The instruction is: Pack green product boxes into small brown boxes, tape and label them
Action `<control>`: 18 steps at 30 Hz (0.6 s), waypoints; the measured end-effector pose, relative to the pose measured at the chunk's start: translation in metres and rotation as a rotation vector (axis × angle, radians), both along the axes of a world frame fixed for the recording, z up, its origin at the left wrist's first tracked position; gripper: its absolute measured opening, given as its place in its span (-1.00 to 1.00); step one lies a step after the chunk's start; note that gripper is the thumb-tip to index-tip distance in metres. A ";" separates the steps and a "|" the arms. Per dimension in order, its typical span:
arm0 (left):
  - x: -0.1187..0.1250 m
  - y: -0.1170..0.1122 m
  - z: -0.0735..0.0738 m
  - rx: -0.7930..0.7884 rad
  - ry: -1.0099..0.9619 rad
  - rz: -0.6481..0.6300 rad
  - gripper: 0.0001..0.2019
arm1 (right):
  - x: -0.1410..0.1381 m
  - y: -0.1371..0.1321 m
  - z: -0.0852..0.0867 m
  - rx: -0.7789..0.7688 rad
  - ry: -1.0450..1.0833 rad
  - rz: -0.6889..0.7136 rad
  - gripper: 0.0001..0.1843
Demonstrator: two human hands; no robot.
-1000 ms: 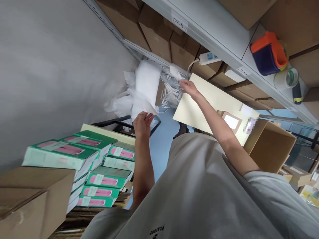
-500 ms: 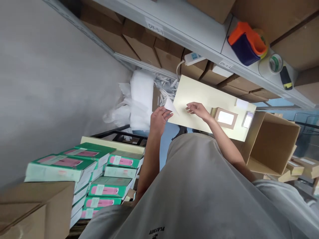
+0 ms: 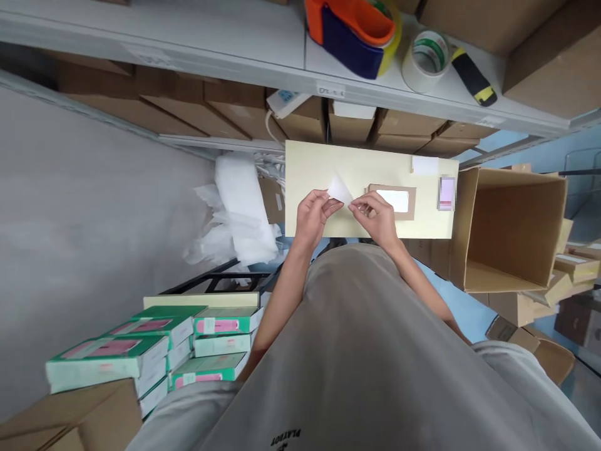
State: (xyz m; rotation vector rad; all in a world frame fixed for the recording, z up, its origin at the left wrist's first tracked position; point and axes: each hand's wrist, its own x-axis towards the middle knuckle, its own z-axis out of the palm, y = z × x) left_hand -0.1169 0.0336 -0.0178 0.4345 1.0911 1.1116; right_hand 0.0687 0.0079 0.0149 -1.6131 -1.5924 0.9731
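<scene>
A small white slip of paper (image 3: pixel 339 189) is pinched between both hands over a pale yellow tabletop (image 3: pixel 310 166). My left hand (image 3: pixel 312 214) grips its left corner with thumb and fingers closed. My right hand (image 3: pixel 378 215) pinches its right edge. Just behind my right hand lies a small brown box with a white label (image 3: pixel 399 201).
An open cardboard box (image 3: pixel 509 225) stands at the right of the tabletop. A shelf (image 3: pixel 201 44) above carries an orange and blue tape dispenser (image 3: pixel 350 25), a tape roll (image 3: pixel 426 53) and a utility knife (image 3: pixel 473 78). White foam wrap (image 3: pixel 239 213) is piled at left; stacked green boxes (image 3: pixel 154 341) sit lower left.
My view swung right and up. My left hand carried the white slip from the foam pile to over the tabletop, and my right hand came in to pinch its other edge.
</scene>
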 end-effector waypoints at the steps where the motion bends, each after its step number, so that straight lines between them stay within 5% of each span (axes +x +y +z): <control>1: 0.010 0.000 0.002 0.003 0.005 -0.011 -0.64 | 0.008 -0.003 0.000 0.004 -0.032 0.002 -0.75; 10: 0.086 -0.008 0.011 -0.004 0.086 -0.067 -0.69 | 0.067 -0.023 -0.018 0.155 -0.261 -0.030 -0.68; 18: 0.099 -0.012 0.004 -0.083 0.150 0.021 -0.67 | 0.101 -0.057 -0.020 0.048 -0.142 0.004 -0.63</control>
